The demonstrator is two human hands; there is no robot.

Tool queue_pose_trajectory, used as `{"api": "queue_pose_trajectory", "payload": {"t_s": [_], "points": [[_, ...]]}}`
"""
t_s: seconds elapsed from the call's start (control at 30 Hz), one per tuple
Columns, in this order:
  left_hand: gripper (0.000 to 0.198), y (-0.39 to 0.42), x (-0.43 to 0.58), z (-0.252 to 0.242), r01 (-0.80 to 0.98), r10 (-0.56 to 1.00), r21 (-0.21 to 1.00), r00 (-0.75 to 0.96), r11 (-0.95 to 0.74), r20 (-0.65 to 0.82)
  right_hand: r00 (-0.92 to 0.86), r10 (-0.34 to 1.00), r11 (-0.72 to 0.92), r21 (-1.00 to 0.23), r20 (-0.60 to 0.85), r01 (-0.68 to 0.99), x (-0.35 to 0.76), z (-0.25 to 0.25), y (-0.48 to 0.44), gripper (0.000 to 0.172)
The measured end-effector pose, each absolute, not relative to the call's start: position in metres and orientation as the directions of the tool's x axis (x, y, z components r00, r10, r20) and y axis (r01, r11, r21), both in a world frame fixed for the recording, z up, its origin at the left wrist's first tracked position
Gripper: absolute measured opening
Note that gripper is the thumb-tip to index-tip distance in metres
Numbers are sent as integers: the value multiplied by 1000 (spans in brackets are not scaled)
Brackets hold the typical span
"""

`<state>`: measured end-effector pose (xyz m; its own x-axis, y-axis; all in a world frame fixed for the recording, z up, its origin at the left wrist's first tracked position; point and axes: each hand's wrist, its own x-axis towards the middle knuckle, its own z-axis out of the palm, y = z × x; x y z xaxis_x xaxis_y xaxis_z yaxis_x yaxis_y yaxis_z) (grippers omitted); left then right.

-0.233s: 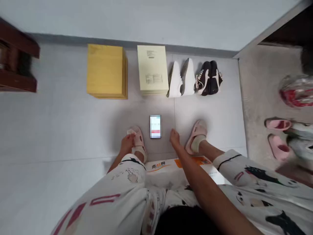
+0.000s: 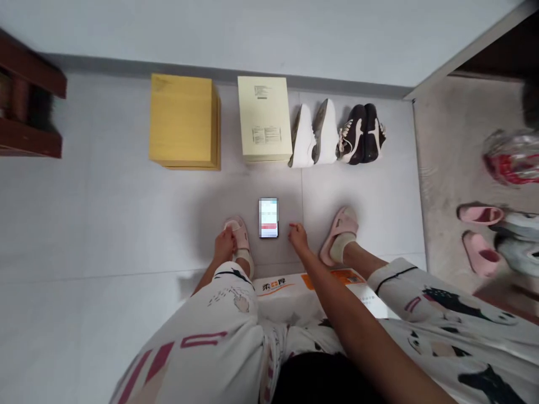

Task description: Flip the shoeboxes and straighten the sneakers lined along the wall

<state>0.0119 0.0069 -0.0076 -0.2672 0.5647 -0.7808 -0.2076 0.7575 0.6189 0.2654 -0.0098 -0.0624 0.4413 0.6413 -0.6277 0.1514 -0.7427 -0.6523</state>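
A phone (image 2: 268,217) with a lit screen lies flat on the tiled floor between my feet. My right hand (image 2: 298,235) reaches down just right of it, fingers loosely curled, holding nothing. My left hand (image 2: 223,246) rests on my left foot's pink slipper (image 2: 240,234), fingers curled over it. My other pink slipper (image 2: 340,227) is to the right. I sit on a white box with orange print (image 2: 290,287).
Against the far wall stand a yellow box (image 2: 182,120), a cream box (image 2: 264,119), white shoes (image 2: 314,133) and dark shoes (image 2: 362,133). Dark wooden furniture (image 2: 25,112) is at left. Pink slippers (image 2: 480,233) and a red bag (image 2: 511,160) lie on the right.
My right hand has moved a little left, closer to the phone. My left hand has shifted slightly right on the slipper.
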Motion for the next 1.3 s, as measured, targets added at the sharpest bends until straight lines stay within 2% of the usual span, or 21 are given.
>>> {"api": "queue_pose_trajectory", "payload": {"t_s": [0.17,0.37,0.5,0.7,0.8,0.97,1.17,1.23,1.3], "points": [[36,12,11,-12,-343,495,551,-243,761,-834,425,615,-742,-670,-664,26,266,-57,-1,24],[20,10,8,-14,-360,518,546,-182,756,-836,465,544,-755,-649,-698,-91,266,-52,14,19],[11,34,-25,-21,-328,577,684,-370,652,-728,468,592,-694,-710,-656,-117,242,-36,40,23],[34,154,-144,-23,-202,528,879,-734,431,-427,178,849,-511,-859,-498,33,149,4,130,28],[40,216,-190,-22,-186,493,876,-766,445,-413,65,892,-452,-886,-447,102,99,15,186,37],[49,259,-211,-33,-291,528,824,-654,487,-543,54,829,-554,-808,-556,202,49,17,249,64],[60,264,-211,-50,-323,665,851,-530,415,-526,82,710,-703,-698,-700,136,19,10,276,102],[58,268,-208,-54,-346,676,853,-521,391,-521,87,707,-707,-699,-702,109,13,4,281,108],[55,271,-202,-56,-354,685,858,-519,372,-511,95,721,-693,-715,-687,88,8,-4,284,108]]}}
